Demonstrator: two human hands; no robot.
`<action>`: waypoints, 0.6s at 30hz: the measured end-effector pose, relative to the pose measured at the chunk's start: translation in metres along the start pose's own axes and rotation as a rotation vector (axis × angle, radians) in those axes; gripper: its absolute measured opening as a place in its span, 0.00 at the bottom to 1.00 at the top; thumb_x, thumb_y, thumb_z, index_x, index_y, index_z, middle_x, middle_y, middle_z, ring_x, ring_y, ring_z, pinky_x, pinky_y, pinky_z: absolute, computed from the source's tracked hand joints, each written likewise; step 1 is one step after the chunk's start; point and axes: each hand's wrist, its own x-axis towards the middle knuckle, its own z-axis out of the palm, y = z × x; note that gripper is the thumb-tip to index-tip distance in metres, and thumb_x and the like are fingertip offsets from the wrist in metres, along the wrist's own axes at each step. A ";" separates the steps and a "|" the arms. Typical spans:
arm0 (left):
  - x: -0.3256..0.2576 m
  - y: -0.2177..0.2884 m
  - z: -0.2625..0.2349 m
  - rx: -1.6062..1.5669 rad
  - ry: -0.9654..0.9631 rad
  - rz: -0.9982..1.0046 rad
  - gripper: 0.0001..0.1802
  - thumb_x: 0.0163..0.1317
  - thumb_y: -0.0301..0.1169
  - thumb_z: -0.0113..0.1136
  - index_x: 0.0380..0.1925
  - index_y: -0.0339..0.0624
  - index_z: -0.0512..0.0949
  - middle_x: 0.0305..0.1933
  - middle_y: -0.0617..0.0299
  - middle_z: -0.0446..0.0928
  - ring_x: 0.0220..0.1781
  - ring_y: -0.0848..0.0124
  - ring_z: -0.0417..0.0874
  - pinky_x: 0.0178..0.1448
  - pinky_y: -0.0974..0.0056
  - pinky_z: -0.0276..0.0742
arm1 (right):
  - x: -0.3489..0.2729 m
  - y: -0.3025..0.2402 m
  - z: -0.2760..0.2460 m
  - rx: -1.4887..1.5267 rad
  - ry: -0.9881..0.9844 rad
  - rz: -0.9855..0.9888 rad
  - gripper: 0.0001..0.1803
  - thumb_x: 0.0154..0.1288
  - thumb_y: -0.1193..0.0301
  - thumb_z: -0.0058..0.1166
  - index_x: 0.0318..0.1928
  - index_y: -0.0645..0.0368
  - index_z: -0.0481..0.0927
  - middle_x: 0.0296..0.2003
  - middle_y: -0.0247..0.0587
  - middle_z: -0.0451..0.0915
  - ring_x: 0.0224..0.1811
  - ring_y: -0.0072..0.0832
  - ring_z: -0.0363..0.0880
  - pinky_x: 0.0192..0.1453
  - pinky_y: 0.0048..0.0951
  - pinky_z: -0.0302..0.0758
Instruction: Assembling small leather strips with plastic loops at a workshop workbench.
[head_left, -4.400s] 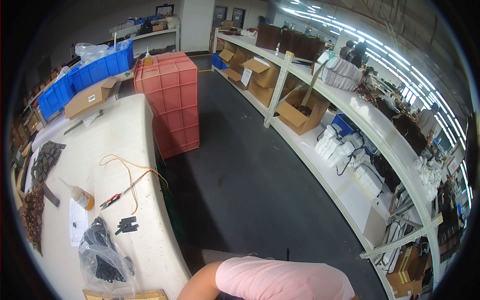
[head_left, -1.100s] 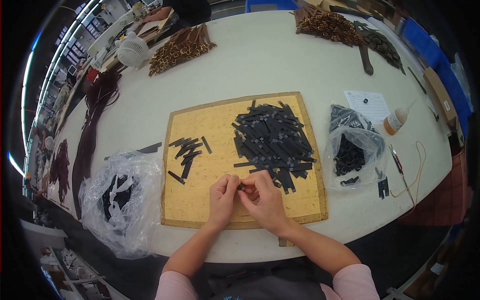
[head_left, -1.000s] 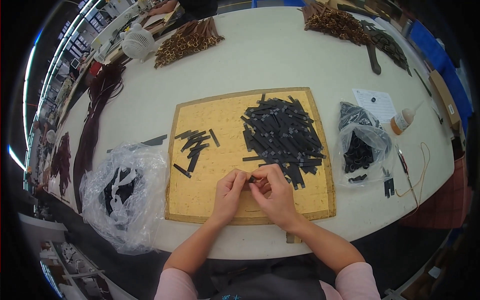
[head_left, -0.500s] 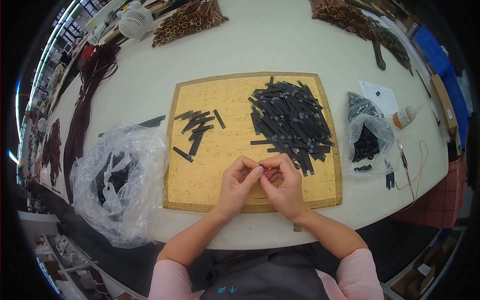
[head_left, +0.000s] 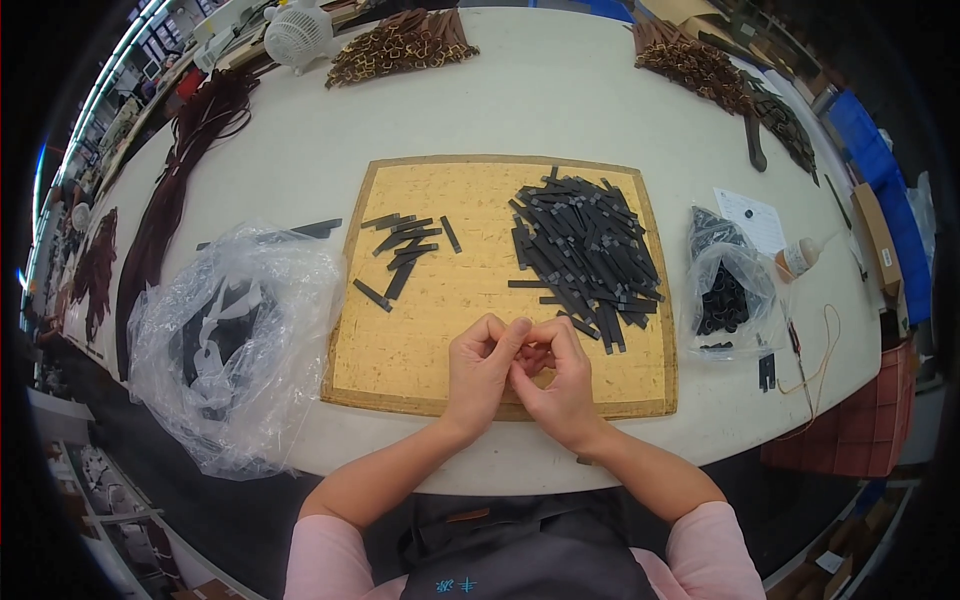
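White and wide, the counter (head_left: 540, 90) is topped with a yellow board (head_left: 390, 350). On it, black strips (head_left: 590, 255) are heaped at the right, and a loose group (head_left: 404, 238) of them is scattered at the left. Over the board's near part, the left hand (head_left: 478, 372) and right hand (head_left: 562, 385) are held together, fingertips (head_left: 521, 326) gathered close; whether either grip is pressed together or pinching a strip cannot be told. Clear bags (head_left: 290, 325) are set on both sides of the board.

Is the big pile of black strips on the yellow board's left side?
No, the big pile lies on the right half of the board, with a smaller pile on the left.
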 end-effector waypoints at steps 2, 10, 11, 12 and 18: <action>0.000 0.001 0.003 0.013 0.008 -0.003 0.10 0.73 0.30 0.60 0.30 0.41 0.74 0.30 0.71 0.75 0.32 0.85 0.71 0.35 0.76 0.69 | 0.005 -0.001 -0.006 -0.022 0.006 -0.014 0.14 0.59 0.84 0.62 0.45 0.63 0.77 0.39 0.40 0.76 0.32 0.23 0.81 0.36 0.23 0.78; -0.006 0.008 -0.009 0.148 -0.167 -0.004 0.08 0.74 0.24 0.55 0.48 0.32 0.78 0.46 0.62 0.81 0.49 0.77 0.81 0.57 0.71 0.76 | 0.014 0.003 -0.024 -0.077 -0.093 -0.011 0.15 0.62 0.83 0.60 0.49 0.61 0.80 0.40 0.39 0.79 0.30 0.21 0.80 0.33 0.22 0.77; -0.006 0.008 -0.011 0.145 -0.162 -0.005 0.08 0.74 0.24 0.55 0.48 0.32 0.78 0.46 0.62 0.81 0.49 0.77 0.81 0.57 0.71 0.76 | 0.016 0.003 -0.028 -0.078 -0.098 -0.009 0.15 0.62 0.83 0.60 0.49 0.61 0.80 0.40 0.39 0.79 0.30 0.21 0.80 0.33 0.22 0.77; -0.006 0.009 -0.014 0.120 -0.182 -0.023 0.09 0.73 0.24 0.56 0.49 0.32 0.77 0.47 0.61 0.81 0.50 0.76 0.81 0.57 0.70 0.77 | 0.020 0.002 -0.031 -0.107 -0.152 -0.023 0.14 0.62 0.83 0.60 0.49 0.61 0.80 0.39 0.38 0.79 0.29 0.21 0.80 0.32 0.22 0.77; -0.003 0.010 -0.022 0.106 -0.202 -0.035 0.09 0.73 0.23 0.56 0.49 0.31 0.77 0.48 0.59 0.81 0.52 0.75 0.82 0.58 0.69 0.78 | 0.026 0.001 -0.028 -0.176 -0.211 -0.041 0.13 0.62 0.82 0.61 0.48 0.60 0.81 0.37 0.38 0.80 0.26 0.22 0.80 0.31 0.22 0.77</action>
